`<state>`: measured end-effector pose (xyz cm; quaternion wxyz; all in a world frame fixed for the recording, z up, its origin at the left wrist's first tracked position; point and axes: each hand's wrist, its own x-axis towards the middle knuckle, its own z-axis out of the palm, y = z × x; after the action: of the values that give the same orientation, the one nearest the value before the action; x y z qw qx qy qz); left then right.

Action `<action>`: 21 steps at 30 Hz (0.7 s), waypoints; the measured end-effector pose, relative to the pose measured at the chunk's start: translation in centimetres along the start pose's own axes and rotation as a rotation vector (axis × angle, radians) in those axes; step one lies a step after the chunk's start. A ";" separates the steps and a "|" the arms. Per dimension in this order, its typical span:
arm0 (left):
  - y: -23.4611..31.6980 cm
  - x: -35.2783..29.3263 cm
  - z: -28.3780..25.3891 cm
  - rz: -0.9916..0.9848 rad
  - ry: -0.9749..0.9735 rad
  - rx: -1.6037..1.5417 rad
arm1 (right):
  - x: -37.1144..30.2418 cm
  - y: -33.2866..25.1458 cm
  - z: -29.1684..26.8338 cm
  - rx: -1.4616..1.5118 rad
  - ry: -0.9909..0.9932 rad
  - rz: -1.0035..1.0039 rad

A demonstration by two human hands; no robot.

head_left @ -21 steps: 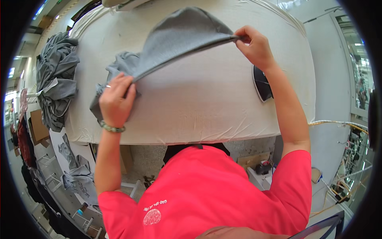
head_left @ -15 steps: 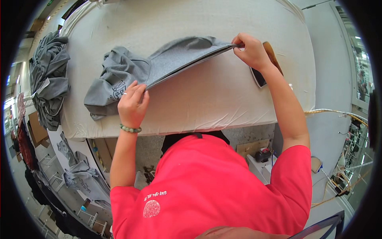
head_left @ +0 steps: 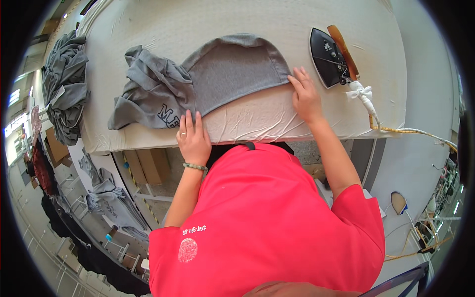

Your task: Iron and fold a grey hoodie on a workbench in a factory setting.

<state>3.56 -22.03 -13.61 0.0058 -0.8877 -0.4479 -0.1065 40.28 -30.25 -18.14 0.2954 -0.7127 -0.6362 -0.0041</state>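
I have the left hand [head_left: 194, 143] nearer and the right hand [head_left: 307, 99] farther out, the two well apart. Both show me their backs, palms turned down. On the left, the fingers point to the far side, straight and slightly parted; the wrist bends a little leftward from the left forearm [head_left: 184, 198], which slants from near left toward far right. On the right, the fingers are extended and parted, aimed far and somewhat left, in line with the right forearm [head_left: 332, 153], which leans in from near right. I cannot make out either thumb clearly.
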 end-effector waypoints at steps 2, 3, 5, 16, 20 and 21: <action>1.3 0.9 -1.3 -0.026 -0.085 0.060 | 0.6 -2.5 -0.9 -0.060 -0.005 0.068; 1.5 2.1 -0.8 0.082 -0.078 -0.077 | 0.9 -3.5 -0.1 -0.058 -0.007 0.076; 1.7 5.1 0.9 0.298 -0.065 -0.352 | 2.0 -5.5 1.6 0.174 -0.073 -0.011; 2.9 13.5 6.9 0.576 -0.033 -0.540 | 4.6 -6.9 7.2 -0.059 -0.044 0.181; -6.5 20.6 5.1 0.181 -0.137 -0.426 | 4.7 -8.7 7.7 -0.146 -0.061 0.280; -8.4 22.3 4.7 -0.022 -0.287 -0.426 | 5.0 -9.1 7.7 -0.204 -0.086 0.283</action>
<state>10.60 1.15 -14.59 -0.2463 -0.8699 -0.4214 -0.0714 30.07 -22.27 -18.79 0.1918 -0.8210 -0.5377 0.0035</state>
